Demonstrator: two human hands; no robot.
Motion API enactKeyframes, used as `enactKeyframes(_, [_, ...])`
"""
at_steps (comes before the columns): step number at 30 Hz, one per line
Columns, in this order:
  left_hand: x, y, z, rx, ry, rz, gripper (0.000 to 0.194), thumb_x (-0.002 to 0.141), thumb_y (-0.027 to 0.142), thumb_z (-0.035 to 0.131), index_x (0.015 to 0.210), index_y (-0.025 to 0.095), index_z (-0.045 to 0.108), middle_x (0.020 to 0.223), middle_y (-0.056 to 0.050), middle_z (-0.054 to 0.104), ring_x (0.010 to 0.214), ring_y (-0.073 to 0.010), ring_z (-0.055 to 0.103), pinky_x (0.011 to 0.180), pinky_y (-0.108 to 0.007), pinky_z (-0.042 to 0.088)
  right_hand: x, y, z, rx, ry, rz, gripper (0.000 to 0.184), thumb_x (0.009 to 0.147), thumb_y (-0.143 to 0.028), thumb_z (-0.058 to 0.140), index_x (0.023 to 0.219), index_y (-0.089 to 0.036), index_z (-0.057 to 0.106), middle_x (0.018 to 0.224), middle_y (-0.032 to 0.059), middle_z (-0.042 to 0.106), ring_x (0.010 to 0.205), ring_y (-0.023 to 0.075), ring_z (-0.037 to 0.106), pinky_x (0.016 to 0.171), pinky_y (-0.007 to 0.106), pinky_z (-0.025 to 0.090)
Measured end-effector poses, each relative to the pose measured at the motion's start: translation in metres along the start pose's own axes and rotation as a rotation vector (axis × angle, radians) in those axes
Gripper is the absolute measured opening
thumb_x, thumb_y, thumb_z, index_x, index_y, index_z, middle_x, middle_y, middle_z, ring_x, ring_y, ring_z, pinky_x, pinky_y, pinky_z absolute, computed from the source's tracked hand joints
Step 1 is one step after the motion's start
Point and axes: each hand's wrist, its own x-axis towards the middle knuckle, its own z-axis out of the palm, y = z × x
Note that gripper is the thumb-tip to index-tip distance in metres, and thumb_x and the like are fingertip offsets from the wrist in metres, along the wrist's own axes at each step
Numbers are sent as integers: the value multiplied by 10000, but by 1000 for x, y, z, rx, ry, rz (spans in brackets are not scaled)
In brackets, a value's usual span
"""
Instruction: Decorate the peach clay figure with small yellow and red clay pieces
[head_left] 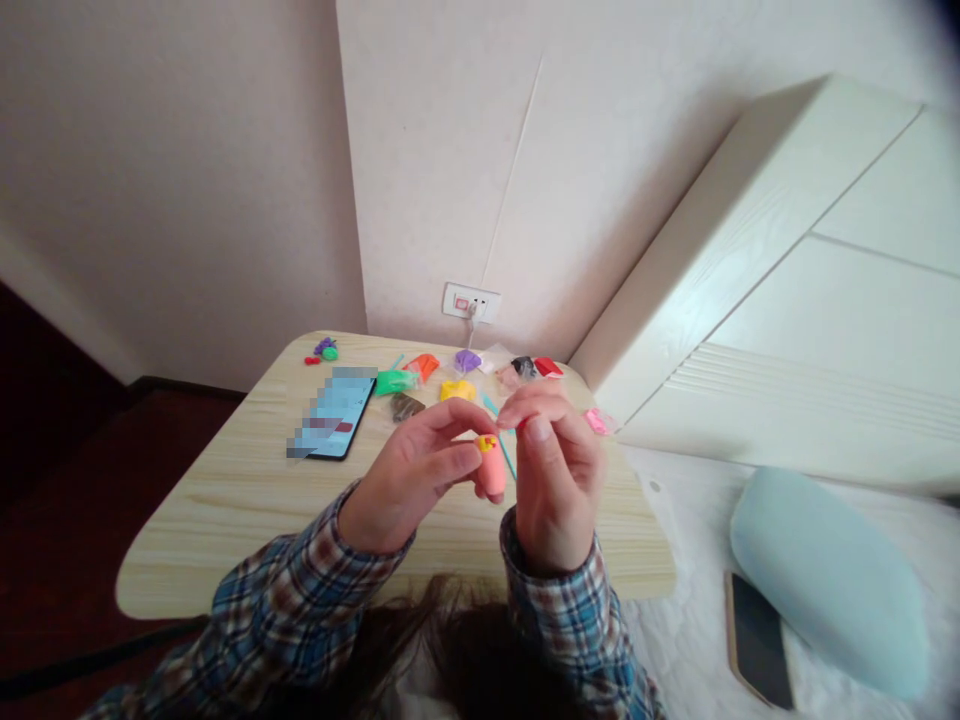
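Observation:
My left hand is closed around a pink clay piece, roughly cylindrical, held upright between thumb and fingers. Its top carries a yellow clay patch with small red bits on it. Just to the right, my right hand pinches thumb against forefinger. A bit of red clay shows at those fingertips, mostly hidden by them. Both hands are raised over the wooden table, close together. Behind them lies a yellow clay lump in clear wrapping.
Bagged clay lies along the table's back: green, orange, purple, black and red. A lit phone rests at left. Beside the table are a dark phone and a pale blue cushion.

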Motion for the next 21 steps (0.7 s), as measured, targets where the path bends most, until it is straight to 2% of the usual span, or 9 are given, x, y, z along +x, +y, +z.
enactKeyframes(3, [1,4,13,10,9,32,131,784,271,686,854,170,642,645,22,644,589,-83,591,545,-177,432,1,-12,1,-8,68,47,100,862,-213,558,813,-228,645,766,-13,573,764,126,536,706,291,434])
enactKeyframes(7, [-4,12,22,64,21,54,128,783,272,684,858,177,642,680,14,647,598,-90,582,533,-187,418,-2,-30,-4,-19,74,101,104,827,-141,599,834,-236,642,797,-20,608,779,116,569,718,267,467])
enactKeyframes(13, [-9,15,25,73,70,-31,146,768,301,698,846,192,640,622,21,650,559,-91,549,531,-199,394,-6,-43,-6,-180,78,147,129,797,-148,641,843,-269,647,766,-10,644,722,142,601,647,275,505])
enactKeyframes(21, [-13,16,26,78,144,-101,137,772,290,695,832,208,603,641,29,644,593,-90,564,570,-191,416,-9,-47,-5,-240,22,53,26,797,-264,662,798,-286,674,727,4,578,737,160,540,637,295,477])
